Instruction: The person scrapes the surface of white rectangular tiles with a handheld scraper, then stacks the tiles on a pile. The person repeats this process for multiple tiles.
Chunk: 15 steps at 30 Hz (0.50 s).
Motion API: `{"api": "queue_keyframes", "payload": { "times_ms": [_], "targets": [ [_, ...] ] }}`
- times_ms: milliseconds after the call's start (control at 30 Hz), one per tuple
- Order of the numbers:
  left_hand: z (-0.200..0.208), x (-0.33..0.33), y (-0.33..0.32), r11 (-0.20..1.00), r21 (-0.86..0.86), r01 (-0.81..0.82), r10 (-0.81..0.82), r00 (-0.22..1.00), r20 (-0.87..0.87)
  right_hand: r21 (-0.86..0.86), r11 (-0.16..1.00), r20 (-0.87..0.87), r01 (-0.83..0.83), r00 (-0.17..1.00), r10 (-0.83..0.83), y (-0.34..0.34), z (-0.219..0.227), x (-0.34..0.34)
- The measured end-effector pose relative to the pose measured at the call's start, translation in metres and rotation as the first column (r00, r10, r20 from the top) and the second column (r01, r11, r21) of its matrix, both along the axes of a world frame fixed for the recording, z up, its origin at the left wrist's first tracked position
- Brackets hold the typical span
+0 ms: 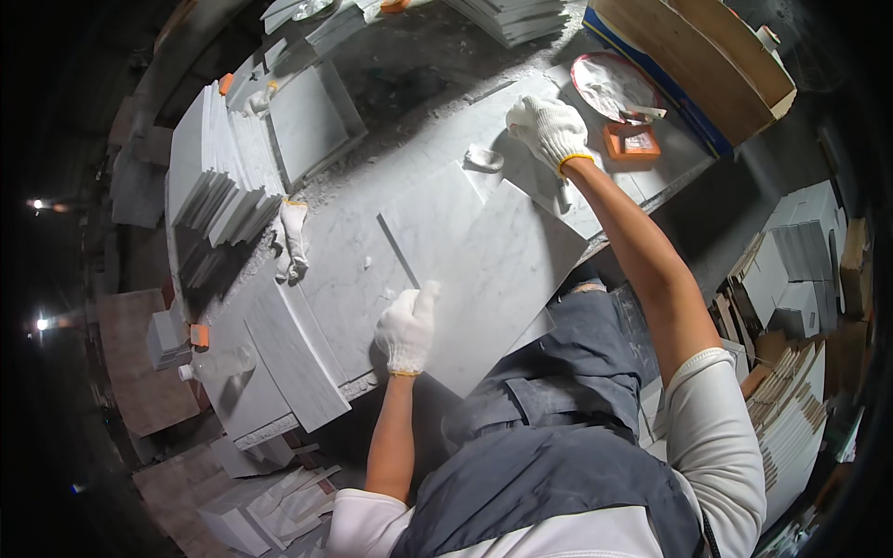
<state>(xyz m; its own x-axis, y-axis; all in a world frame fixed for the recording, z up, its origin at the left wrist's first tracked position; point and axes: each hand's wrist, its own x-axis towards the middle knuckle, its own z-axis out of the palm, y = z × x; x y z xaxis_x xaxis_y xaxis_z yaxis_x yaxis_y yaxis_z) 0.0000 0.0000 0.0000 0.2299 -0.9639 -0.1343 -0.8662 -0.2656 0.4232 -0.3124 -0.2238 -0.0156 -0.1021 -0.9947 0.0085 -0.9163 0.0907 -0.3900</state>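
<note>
A white-grey veined marble tile (512, 270) lies at a slant in front of me, overhanging the near edge of the work table. My left hand (407, 330), in a white knit glove, is closed on its left edge, thumb on top. Beyond the tile, my gloved right hand (547, 130) is curled into a fist over the table; whatever it grips is hidden by the fingers. A small grey piece (564, 195) shows just below that wrist. Near the right hand are a red-rimmed bowl of white paste (614, 86), an orange box-shaped item (632, 142) and a crumpled white scrap (484, 158).
Thin tiles stand stacked (219, 177) at the left, beside a spare glove (291, 237). A clear bottle (223, 363) lies near the table's left end, close to a long tile strip (293, 358). An open cardboard box (698, 56) stands at far right. Boxes (805, 232) fill the right side.
</note>
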Motion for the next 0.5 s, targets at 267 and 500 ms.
{"api": "queue_keyframes", "payload": {
  "times_ms": [267,500],
  "targets": [
    [-0.006,0.000,-0.003,0.998,-0.049,0.043,-0.046,0.998,-0.053,-0.153,0.988,0.087,0.025,0.996,-0.011,0.011,0.004,-0.006],
    [-0.004,-0.002,-0.004,0.999,-0.033,0.023,-0.024,0.999,-0.031,-0.343,0.935,0.083,0.089,0.994,-0.064,0.048,0.043,-0.018]
  ]
}}
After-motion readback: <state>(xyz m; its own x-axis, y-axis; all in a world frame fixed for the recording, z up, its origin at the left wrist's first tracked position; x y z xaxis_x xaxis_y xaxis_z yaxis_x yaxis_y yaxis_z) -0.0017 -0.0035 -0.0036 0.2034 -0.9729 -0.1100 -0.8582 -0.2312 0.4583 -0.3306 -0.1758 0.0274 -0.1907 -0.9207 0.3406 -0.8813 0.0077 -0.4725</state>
